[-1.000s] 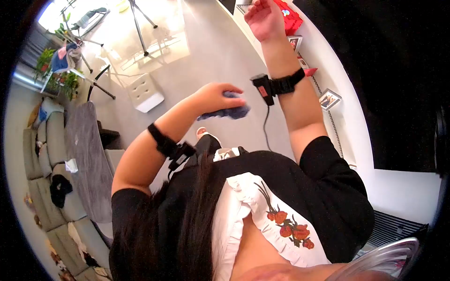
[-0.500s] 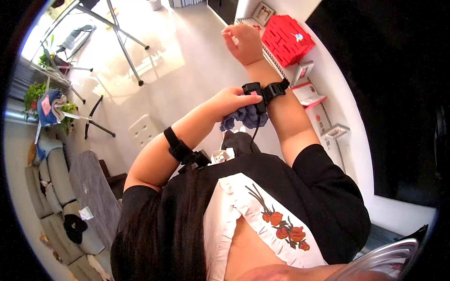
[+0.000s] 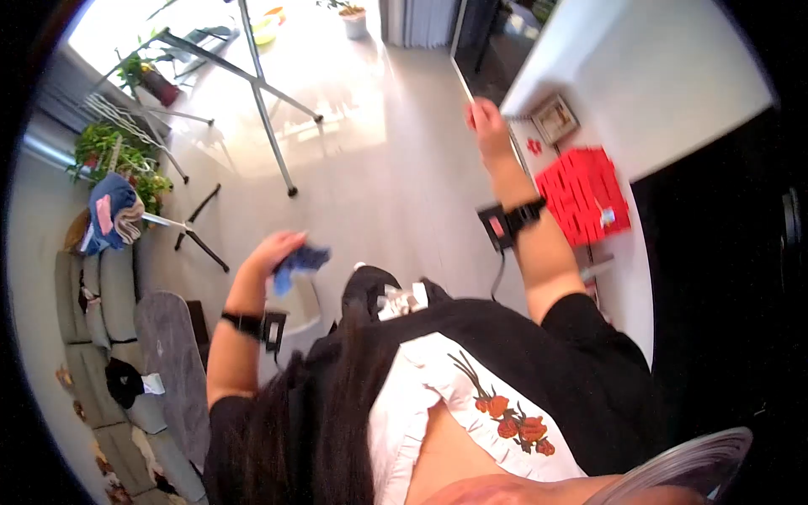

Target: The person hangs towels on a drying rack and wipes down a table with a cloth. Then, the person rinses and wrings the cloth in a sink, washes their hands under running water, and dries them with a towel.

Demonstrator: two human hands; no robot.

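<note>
My left hand (image 3: 279, 247) is closed around a crumpled blue cloth (image 3: 303, 259), which hangs out past the fingers over the floor; its exact kind is unclear. Farther forward on the other side, my right hand (image 3: 488, 126) is raised with its fingers curled, slightly blurred, and nothing shows in it. A black strapped device (image 3: 497, 225) sits on my right forearm, and another black device (image 3: 271, 330) is strapped to my left arm. The red slotted box (image 3: 585, 194) stands on the shelf beside my right forearm.
Metal rack legs (image 3: 269, 126) stand ahead on the left. Folded clothes (image 3: 114, 210) rest on a rack. A grey ironing-board-like surface (image 3: 172, 362) lies beside the grey sofa (image 3: 97, 379). A pale stool (image 3: 301, 307) is below my left hand; a photo frame (image 3: 554, 120) is by the wall.
My left hand has left my right forearm and swung out to the left, carrying the blue cloth. My right arm has shifted right. The view has turned, bringing the curtain and door into sight.
</note>
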